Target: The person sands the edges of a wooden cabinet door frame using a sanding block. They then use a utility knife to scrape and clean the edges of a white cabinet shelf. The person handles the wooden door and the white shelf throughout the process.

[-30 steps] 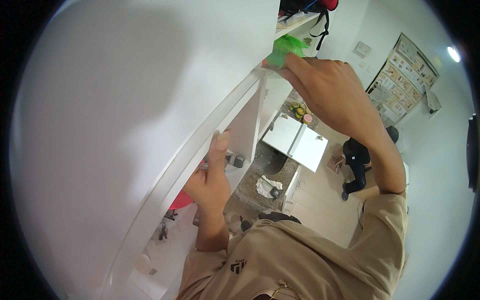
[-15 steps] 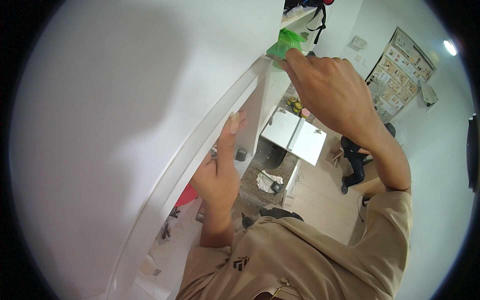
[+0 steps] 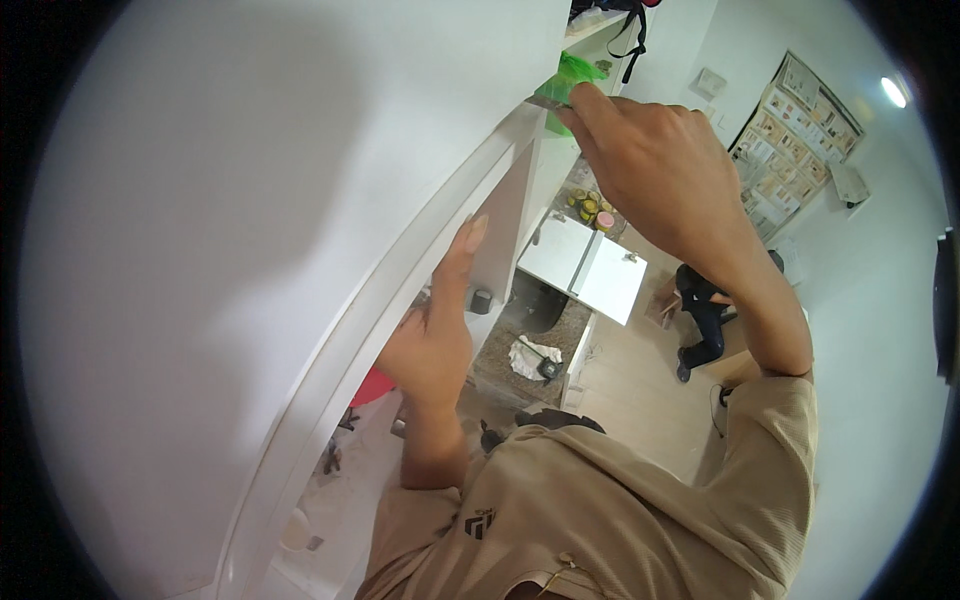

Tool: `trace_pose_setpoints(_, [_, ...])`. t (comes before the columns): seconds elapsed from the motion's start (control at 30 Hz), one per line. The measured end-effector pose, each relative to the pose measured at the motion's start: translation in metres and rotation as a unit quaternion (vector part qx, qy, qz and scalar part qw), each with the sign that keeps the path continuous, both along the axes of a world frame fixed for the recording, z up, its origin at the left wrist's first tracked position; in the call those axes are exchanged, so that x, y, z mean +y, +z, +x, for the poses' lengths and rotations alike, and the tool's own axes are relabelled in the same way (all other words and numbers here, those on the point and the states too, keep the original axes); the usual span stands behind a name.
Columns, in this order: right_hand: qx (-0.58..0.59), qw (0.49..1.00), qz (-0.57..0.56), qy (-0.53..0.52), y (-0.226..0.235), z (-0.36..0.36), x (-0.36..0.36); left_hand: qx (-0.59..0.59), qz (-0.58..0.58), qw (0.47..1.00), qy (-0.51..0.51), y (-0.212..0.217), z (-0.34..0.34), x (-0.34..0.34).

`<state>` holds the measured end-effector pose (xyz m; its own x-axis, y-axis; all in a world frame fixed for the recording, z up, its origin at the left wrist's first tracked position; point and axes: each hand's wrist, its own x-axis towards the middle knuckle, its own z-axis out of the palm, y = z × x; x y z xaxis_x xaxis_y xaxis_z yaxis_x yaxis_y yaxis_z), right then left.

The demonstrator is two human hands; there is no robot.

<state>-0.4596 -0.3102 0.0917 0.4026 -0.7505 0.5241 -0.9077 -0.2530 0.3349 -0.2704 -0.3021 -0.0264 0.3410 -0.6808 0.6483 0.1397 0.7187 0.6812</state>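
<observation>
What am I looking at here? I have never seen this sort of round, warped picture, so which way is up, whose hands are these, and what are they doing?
The picture comes from a wide fisheye camera worn on a person's head, looking down, so straight edges bend near the rim. There is no machine: both hands belong to the wearer, whose beige sleeves enter from below. The left hand rests flat against the edge of a large white panel, which looks like a cabinet door or side. The right hand reaches up and pinches a small translucent green plastic item at the panel's top corner; what it is I cannot tell. Far below lie a pale floor, a white folding board and another person crouching.
</observation>
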Motion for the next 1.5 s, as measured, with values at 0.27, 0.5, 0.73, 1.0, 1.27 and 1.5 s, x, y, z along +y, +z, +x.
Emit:
trace_pose_setpoints(0.27, [-0.027, 0.999, 0.036, 0.012, -0.007, 0.021, 0.019, -0.040, -0.064, 0.995, 0.070, -0.010, 0.007, -0.007])
trace_pose_setpoints(0.5, [-0.021, 0.998, -0.040, 0.035, -0.006, 0.008, 0.019, -0.036, -0.052, 0.995, 0.074, -0.007, 0.012, 0.000])
trace_pose_setpoints(0.73, [-0.016, 1.000, 0.011, 0.012, -0.005, 0.015, 0.015, -0.015, -0.080, 0.994, 0.075, -0.007, 0.013, 0.004])
trace_pose_setpoints(1.0, [-0.017, 0.999, -0.017, 0.036, -0.003, 0.012, 0.026, -0.023, -0.079, 0.996, 0.041, -0.006, 0.022, 0.006])
trace_pose_setpoints(1.27, [-0.030, 0.999, 0.012, 0.029, -0.010, 0.014, 0.015, -0.016, -0.099, 0.994, 0.046, -0.008, 0.021, 0.009])
trace_pose_setpoints(1.5, [-0.028, 0.999, -0.018, 0.040, -0.006, 0.011, 0.025, -0.001, -0.094, 0.994, 0.052, -0.005, 0.020, 0.009])
